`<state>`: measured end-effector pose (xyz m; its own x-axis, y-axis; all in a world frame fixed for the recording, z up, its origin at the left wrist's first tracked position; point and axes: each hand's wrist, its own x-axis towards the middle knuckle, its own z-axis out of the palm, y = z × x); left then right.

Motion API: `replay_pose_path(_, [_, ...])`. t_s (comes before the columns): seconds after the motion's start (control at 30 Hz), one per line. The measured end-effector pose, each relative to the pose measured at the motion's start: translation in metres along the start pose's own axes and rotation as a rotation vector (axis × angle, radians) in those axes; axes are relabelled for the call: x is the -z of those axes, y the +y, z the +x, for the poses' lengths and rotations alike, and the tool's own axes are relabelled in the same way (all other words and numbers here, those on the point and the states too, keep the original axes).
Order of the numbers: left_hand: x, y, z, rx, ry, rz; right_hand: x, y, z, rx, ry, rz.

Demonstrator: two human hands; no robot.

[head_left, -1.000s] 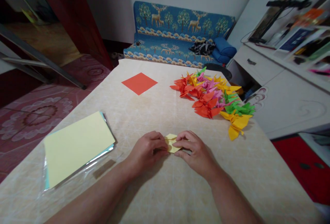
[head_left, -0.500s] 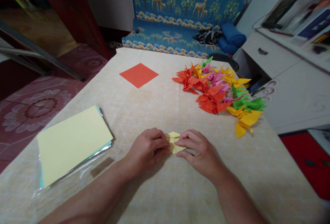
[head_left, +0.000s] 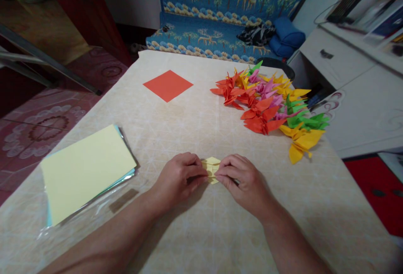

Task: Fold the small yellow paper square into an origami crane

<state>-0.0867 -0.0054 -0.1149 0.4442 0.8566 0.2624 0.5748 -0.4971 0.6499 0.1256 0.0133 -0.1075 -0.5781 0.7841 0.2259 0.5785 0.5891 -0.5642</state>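
A small piece of folded yellow paper (head_left: 211,168) lies low over the table at the front middle, with creased flaps at its top and bottom edges. My left hand (head_left: 180,177) grips its left side, fingertips pressed on the fold. On the opposite side my right hand (head_left: 242,181) pinches the paper between thumb and fingers. Both hands cover the paper's outer corners, so only its middle strip and its upper and lower points show.
A stack of yellow and blue paper (head_left: 88,173) in clear plastic lies at left. An orange-red paper square (head_left: 168,85) is farther back. Several folded paper cranes (head_left: 264,116) crowd the right side of the table (head_left: 195,127). A blue patterned sofa (head_left: 204,34) stands behind.
My right thumb has moved up onto the paper, and its lower edge is now folded inward more. The whole view has shifted slightly, with the table's far items higher in the picture.
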Motion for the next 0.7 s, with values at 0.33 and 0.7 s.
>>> replay_pose_path(0.33, [-0.005,0.003,0.000,0.090,0.050,-0.015,-0.002,-0.007,0.002,-0.140,0.018,-0.049])
replay_pose_path(0.7, [-0.004,0.005,0.001,0.142,0.030,-0.042,-0.001,-0.012,0.005,-0.243,-0.006,-0.073])
